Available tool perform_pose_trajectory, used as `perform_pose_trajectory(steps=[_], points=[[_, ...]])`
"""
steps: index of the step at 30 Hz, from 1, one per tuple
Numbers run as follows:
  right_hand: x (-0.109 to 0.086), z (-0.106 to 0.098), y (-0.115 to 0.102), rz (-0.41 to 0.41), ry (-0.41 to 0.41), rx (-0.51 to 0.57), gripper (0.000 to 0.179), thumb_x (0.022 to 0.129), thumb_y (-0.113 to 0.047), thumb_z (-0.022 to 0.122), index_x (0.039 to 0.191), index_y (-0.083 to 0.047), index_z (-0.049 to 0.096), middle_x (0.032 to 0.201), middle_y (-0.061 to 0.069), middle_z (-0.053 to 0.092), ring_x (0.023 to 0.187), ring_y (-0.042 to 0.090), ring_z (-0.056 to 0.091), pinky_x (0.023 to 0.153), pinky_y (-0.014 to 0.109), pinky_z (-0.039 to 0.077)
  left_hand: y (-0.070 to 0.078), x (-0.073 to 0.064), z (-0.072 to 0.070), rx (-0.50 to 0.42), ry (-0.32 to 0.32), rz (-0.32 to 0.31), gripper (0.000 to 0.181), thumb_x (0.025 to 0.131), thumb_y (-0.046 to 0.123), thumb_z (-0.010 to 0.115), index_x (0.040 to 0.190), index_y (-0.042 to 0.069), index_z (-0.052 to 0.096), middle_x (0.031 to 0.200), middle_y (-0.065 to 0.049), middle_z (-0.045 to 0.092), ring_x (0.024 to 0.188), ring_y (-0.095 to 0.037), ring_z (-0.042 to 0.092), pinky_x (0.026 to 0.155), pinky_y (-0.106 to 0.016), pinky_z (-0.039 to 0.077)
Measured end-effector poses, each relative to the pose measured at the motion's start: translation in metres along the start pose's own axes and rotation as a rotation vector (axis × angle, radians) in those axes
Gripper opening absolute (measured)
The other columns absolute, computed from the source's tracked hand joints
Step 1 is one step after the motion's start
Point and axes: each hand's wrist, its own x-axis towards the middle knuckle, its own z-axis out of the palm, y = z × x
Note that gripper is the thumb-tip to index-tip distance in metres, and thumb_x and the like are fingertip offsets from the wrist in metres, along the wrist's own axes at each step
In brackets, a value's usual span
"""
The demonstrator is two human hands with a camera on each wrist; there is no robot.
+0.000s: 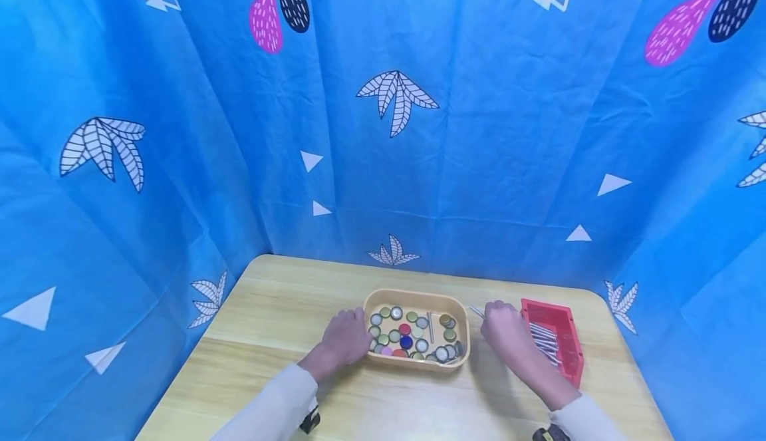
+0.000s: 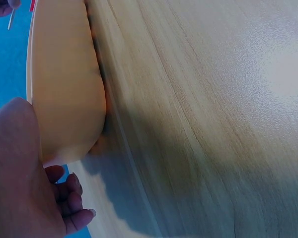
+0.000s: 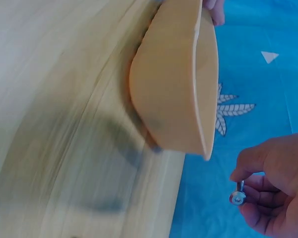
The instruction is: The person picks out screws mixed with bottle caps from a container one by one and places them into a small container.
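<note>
A tan plastic box [image 1: 419,364] on the table holds many bottle caps, with a slim metal bolt [image 1: 430,328] lying among them. My left hand [image 1: 348,338] grips its left end; in the left wrist view the thumb lies at the rim and the fingers curl by the end wall. Just beyond the box's right end, my right hand [image 1: 505,328] pinches another bolt [image 3: 237,198] between thumb and fingers, its round socketed head showing in the right wrist view. To the right of that hand a red bin [image 1: 573,348] contains several similar bolts [image 1: 544,342].
The wooden table [image 1: 287,294] has rounded far corners. Blue patterned cloth [image 1: 383,175] hangs behind it and along both sides. The red bin stands near the table's right edge, partly behind the right forearm.
</note>
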Motion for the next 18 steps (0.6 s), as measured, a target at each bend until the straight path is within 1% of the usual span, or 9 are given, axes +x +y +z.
perform_pose_trajectory(steps=[3, 7, 11, 15, 18], points=[[-0.005, -0.003, 0.008, 0.019, -0.018, 0.003, 0.011, 0.072, 0.006, 0.070, 0.070, 0.001, 0.061, 0.062, 0.009, 0.052, 0.054, 0.022, 0.050, 0.048, 0.036, 0.048, -0.001, 0.000, 0.001, 0.012, 0.003, -0.002, 0.036, 0.092, 0.031, 0.059, 0.107, -0.001, 0.055, 0.083, -0.010, 0.054, 0.075, -0.024, 0.050, 0.067, -0.040, 0.045], [-0.011, -0.007, 0.018, 0.085, -0.088, 0.042, 0.007, 0.077, 0.005, 0.069, 0.076, 0.001, 0.063, 0.065, 0.007, 0.052, 0.056, 0.018, 0.047, 0.050, 0.030, 0.047, -0.002, 0.000, 0.003, 0.027, 0.007, 0.003, 0.036, 0.092, 0.031, 0.059, 0.106, -0.001, 0.054, 0.082, -0.010, 0.052, 0.073, -0.023, 0.048, 0.065, -0.038, 0.044], [-0.017, -0.010, 0.028, 0.144, -0.146, 0.078, 0.006, 0.081, 0.002, 0.070, 0.081, 0.000, 0.064, 0.067, 0.006, 0.052, 0.059, 0.017, 0.045, 0.051, 0.025, 0.043, -0.001, -0.001, 0.003, 0.026, 0.009, 0.004, 0.035, 0.091, 0.030, 0.058, 0.105, -0.002, 0.054, 0.083, -0.012, 0.053, 0.075, -0.025, 0.049, 0.067, -0.041, 0.045], [-0.023, -0.012, 0.039, 0.179, -0.169, 0.099, 0.009, 0.082, 0.001, 0.071, 0.082, -0.002, 0.063, 0.067, 0.004, 0.050, 0.058, 0.015, 0.045, 0.050, 0.021, 0.039, 0.000, -0.001, 0.002, 0.027, 0.014, 0.008, 0.036, 0.091, 0.029, 0.058, 0.106, -0.003, 0.054, 0.084, -0.013, 0.054, 0.076, -0.026, 0.050, 0.069, -0.042, 0.046], [-0.027, -0.015, 0.047, 0.206, -0.180, 0.131, 0.008, 0.083, 0.000, 0.073, 0.085, -0.002, 0.065, 0.067, 0.003, 0.051, 0.057, 0.013, 0.046, 0.049, 0.020, 0.040, 0.001, -0.001, 0.000, 0.018, 0.014, 0.004, 0.036, 0.090, 0.029, 0.058, 0.106, -0.003, 0.054, 0.085, -0.013, 0.055, 0.076, -0.026, 0.051, 0.069, -0.043, 0.046]])
